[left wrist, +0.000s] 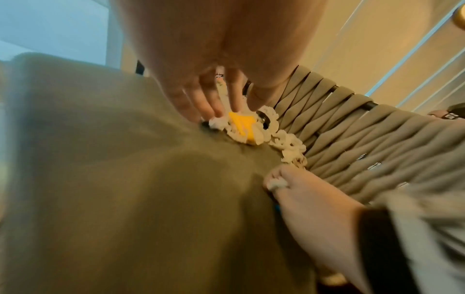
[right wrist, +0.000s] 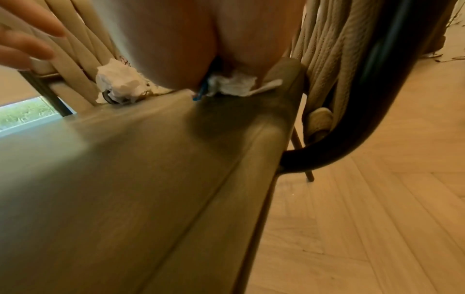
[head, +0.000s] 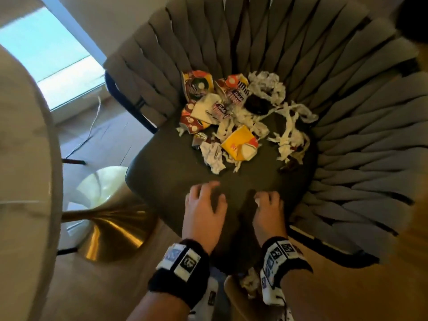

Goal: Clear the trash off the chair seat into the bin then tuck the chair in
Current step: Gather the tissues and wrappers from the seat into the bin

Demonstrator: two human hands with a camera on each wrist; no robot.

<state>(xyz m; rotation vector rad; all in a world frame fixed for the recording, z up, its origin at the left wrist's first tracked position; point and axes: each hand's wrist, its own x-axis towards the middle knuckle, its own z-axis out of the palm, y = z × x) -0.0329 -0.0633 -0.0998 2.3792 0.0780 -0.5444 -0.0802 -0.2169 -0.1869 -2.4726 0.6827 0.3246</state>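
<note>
— What's nearest you, low in the frame?

— My two wrists, each in a black band with white tags. Between them at the bottom edge sits a crumpled wad of tissue, seemingly in the bin — the head view is too blurred there to be sure.

— And your hands?

— Both are over the front edge of the chair seat, lower centre of the frame. My left hand has its fingers spread and relaxed above the dark cushion, holding nothing. My right hand is curled, pinching a small white tissue scrap against the seat; the right wrist view shows that scrap bunched under my fingers with something thin and blue beside it.

— Where is the rest of the trash?

— Farther back, at the centre of the frame, heaped toward the rear of the seat: a yellow carton near the front of the heap, shredded white tissue trailing to the right, and red-and-white printed wrappers to the upper left.

— Beyond that?

— The woven grey straps of the chair back fan around the top and right. At left stands a round table on a gold pedestal base, with a bright window at upper left.
</note>
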